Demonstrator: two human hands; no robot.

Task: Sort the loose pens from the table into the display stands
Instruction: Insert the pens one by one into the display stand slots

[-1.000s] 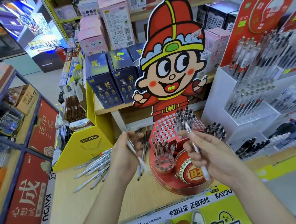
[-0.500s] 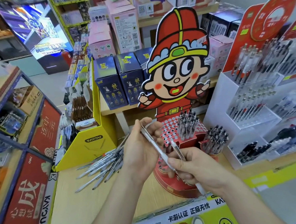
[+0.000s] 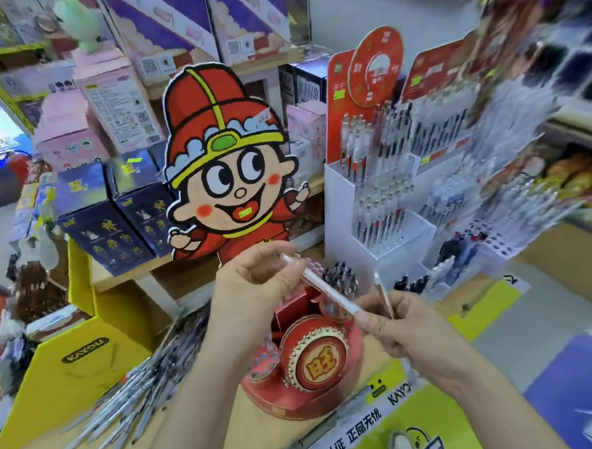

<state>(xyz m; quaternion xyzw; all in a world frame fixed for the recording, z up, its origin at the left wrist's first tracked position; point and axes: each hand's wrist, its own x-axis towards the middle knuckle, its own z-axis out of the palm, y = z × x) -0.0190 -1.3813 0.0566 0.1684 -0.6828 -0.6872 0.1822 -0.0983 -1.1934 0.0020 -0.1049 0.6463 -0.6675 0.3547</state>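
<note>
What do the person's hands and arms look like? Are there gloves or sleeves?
No gloves and no sleeves in view. The left hand and right hand are bare. The left forearm and right forearm are bare too, down to the picture's edge. I see no ring, watch or bracelet. The picture is blurry, so small details are hard to tell.

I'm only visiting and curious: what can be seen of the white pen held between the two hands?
The white pen is slim and straight, plastic by its look, its fine detail blurred. It slants down from the left hand, whose curled fingers hold its upper end, to the right hand, whose fingertips pinch its lower end. It hangs above the red display stand, seemingly clear of it. A second pen, tan, stands in the right hand beside it.
</note>
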